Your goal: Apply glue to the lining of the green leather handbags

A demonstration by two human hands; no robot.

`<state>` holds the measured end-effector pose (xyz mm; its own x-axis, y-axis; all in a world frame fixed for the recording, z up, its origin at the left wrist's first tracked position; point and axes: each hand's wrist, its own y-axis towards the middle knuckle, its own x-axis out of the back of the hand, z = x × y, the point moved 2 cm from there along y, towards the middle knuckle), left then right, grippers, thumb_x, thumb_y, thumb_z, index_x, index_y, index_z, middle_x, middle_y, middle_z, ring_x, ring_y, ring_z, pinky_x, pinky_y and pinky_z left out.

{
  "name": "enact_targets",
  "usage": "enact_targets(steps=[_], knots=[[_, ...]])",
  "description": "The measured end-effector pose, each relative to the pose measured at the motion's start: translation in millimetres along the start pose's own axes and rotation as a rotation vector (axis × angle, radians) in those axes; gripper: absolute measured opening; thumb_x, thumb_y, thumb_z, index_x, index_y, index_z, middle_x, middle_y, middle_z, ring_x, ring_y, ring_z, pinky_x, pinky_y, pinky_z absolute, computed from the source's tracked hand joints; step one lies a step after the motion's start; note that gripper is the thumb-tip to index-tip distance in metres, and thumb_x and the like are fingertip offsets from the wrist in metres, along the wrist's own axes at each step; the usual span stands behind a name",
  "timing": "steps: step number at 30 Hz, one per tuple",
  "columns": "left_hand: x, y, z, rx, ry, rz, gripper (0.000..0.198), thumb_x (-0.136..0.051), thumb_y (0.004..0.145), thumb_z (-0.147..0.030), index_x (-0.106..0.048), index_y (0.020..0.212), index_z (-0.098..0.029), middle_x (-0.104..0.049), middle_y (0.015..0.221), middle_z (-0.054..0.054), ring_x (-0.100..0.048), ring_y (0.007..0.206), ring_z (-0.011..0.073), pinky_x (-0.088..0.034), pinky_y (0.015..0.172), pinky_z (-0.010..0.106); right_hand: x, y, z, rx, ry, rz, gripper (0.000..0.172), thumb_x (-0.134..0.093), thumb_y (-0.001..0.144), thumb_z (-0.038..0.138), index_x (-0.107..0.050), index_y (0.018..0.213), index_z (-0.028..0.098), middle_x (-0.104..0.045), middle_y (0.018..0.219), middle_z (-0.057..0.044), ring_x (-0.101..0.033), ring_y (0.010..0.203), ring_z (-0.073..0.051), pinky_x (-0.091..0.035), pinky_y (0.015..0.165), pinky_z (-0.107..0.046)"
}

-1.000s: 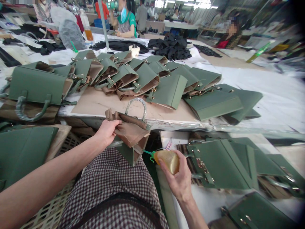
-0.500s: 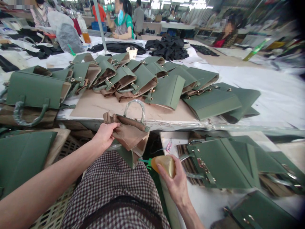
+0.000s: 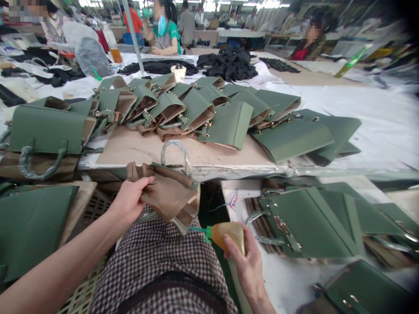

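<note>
Over my lap, my left hand (image 3: pixel 132 198) grips the brown lining of a green handbag (image 3: pixel 170 194), thumb on top of the bunched fabric. The bag is tilted, and its plastic-wrapped handle stands up on the far side. My right hand (image 3: pixel 244 253) is wrapped round a squeeze bottle (image 3: pixel 229 235) of amber liquid with a green cap. The bottle lies nearly level, its thin green nozzle pointing left to the bag's lower edge. Whether the tip touches the bag I cannot tell.
Several green handbags (image 3: pixel 193 107) lie in rows on the table ahead. More bags (image 3: pixel 314 222) rest on a white surface to my right, and another green bag (image 3: pixel 32 226) is at left above a plastic crate (image 3: pixel 94 205). Black pieces (image 3: pixel 225 63) are piled farther back; people work beyond.
The handbag has shifted left and slightly down with my left hand, and shows more lining. The bottle in my right hand has moved slightly right and down.
</note>
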<state>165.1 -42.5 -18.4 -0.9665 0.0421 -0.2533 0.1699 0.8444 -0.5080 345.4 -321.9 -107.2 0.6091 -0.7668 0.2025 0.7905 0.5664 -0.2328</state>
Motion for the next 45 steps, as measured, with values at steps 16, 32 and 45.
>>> enact_targets(steps=[16, 32, 45], knots=[[43.3, -53, 22, -0.007, 0.017, -0.104, 0.036, -0.087, 0.071, -0.018, -0.079, 0.105, -0.013, -0.082, 0.097, 0.008, -0.077, 0.084, 0.0230, -0.062, 0.064, 0.024, 19, -16, 3, 0.458, -0.440, -0.015, 0.048, -0.073, 0.095, 0.057, -0.060, 0.127, 0.024, -0.071, 0.111, -0.009, -0.072, 0.092, -0.031, -0.062, 0.078, -0.044], [97.3, -73, 44, 0.057, 0.062, -0.258, 0.032, -0.087, 0.069, -0.015, -0.079, 0.099, -0.019, -0.082, 0.100, 0.003, -0.078, 0.084, 0.0184, -0.064, 0.069, 0.020, 15, -32, -18, 0.180, -0.277, -0.230, 0.063, -0.076, 0.086, 0.066, -0.062, 0.126, 0.021, -0.070, 0.116, -0.012, -0.068, 0.101, -0.037, -0.058, 0.081, -0.045], [112.1, -79, 57, 0.108, 0.022, -0.209, 0.055, -0.088, 0.049, -0.007, -0.078, 0.101, -0.023, -0.081, 0.091, -0.001, -0.079, 0.087, 0.0285, -0.066, 0.069, 0.032, 5, -23, -9, 0.033, -0.125, -0.113, 0.043, -0.070, 0.095, 0.058, -0.069, 0.114, 0.019, -0.068, 0.072, -0.002, -0.060, 0.049, -0.025, -0.054, 0.046, -0.037]])
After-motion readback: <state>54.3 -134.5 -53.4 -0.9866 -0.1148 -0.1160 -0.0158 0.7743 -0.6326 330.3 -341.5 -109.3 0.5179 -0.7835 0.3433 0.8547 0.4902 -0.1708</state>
